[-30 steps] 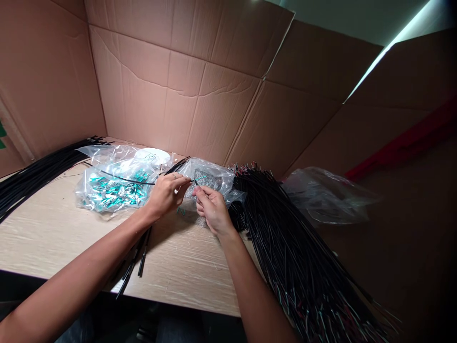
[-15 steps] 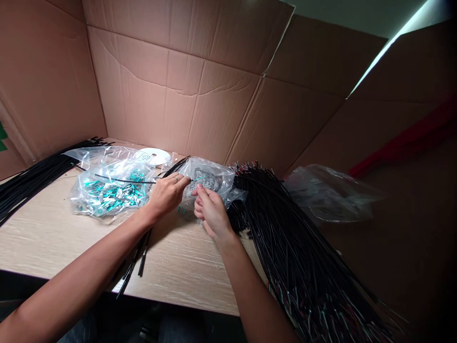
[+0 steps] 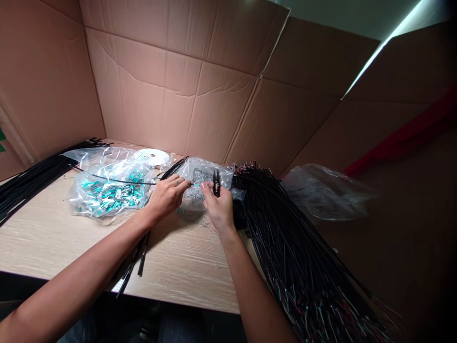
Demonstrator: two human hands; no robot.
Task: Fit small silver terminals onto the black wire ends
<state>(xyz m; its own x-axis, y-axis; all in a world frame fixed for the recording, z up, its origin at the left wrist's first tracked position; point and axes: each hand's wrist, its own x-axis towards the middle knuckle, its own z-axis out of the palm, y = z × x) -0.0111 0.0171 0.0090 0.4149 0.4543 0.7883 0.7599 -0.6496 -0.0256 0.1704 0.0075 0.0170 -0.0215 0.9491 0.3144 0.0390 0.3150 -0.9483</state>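
Observation:
A thin black cable [image 3: 123, 181] runs leftward from my left hand [image 3: 169, 194], whose fingers are pinched round it near its right end. Fine wires stretch from that end to the fingertips of my right hand [image 3: 219, 206], which are closed. Small black snips [image 3: 216, 184] stand upright in the same right hand, blades pointing away from me. Just behind the hands lies a clear bag of small silvery pieces [image 3: 198, 177], partly covered by them.
On the left sit a bag of teal and silver bits [image 3: 114, 193], a white disc [image 3: 153, 156] and black cables [image 3: 39, 166]. A thick cable bundle [image 3: 285, 238] covers the right side, beside an empty-looking plastic bag [image 3: 324, 190]. Cardboard walls [image 3: 143, 81] enclose the wooden table [image 3: 185, 271].
The black snips now show upright in my right hand, which has turned and moved slightly right. My left hand keeps its pinch on the cable, nearly in place.

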